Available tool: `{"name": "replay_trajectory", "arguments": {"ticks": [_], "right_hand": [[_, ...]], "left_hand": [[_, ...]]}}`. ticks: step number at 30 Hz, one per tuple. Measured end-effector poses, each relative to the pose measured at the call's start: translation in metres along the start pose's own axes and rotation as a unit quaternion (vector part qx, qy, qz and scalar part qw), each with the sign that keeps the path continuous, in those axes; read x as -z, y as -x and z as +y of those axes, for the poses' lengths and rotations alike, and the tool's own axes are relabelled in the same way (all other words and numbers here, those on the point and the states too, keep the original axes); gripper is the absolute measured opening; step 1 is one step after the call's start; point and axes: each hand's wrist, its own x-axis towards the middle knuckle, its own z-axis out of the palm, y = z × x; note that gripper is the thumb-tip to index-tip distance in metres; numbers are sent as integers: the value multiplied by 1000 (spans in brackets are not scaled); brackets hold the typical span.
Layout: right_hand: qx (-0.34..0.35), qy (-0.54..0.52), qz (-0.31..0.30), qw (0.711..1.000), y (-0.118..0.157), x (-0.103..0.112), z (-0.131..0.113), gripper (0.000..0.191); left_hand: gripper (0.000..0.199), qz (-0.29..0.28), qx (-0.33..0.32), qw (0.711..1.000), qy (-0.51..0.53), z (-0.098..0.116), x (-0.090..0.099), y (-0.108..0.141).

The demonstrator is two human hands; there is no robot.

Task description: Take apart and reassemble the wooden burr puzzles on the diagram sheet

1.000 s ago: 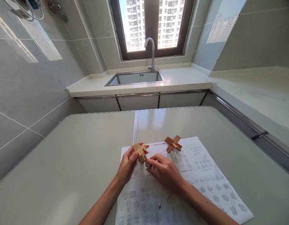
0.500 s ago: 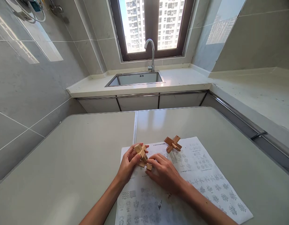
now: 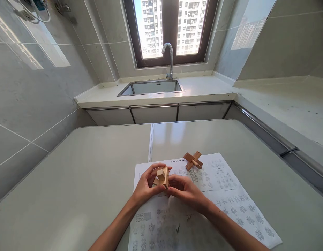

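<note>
Between both hands is a light wooden interlocking puzzle (image 3: 163,175), made of notched blocks, held just above a printed sheet (image 3: 229,188). My left hand (image 3: 148,183) is closed round its left side, thumb at the lower front and fingers behind. From the right, my right hand (image 3: 183,190) pinches the puzzle's lower right edge with thumb and fingertips. The fingers cover part of the blocks, so how the pieces join is partly hidden. A darker wooden cross-shaped puzzle (image 3: 193,160) with a round peg lies on the sheet's upper edge, beyond my right hand.
Line drawings of puzzle figures fill the sheet, which lies on a pale table (image 3: 98,174). Behind the table is a white counter (image 3: 203,85) with a sink (image 3: 151,88) and a faucet (image 3: 170,61) below a window (image 3: 169,31). Tiled walls stand on both sides.
The wooden puzzle has been turned and shifted slightly right, its faces now angled differently. My right fingers have moved up against its right side. The cross-shaped puzzle stays put.
</note>
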Motion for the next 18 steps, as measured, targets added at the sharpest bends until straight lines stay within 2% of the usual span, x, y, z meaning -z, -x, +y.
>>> {"name": "replay_trajectory", "arguments": {"ticks": [5,9,18], "right_hand": [[8,14,60,998,-1,-2,5,35],[26,87,92,992,-1,-2,10,34],[85,262,175,945,3,-3,12,20]], "left_hand": [[74,3,-7,1000,-16,-2,0,-1],[74,3,-2,1000,-24,-1,-2,-1],[74,46,-28,996,-77,1,-7,0]]}}
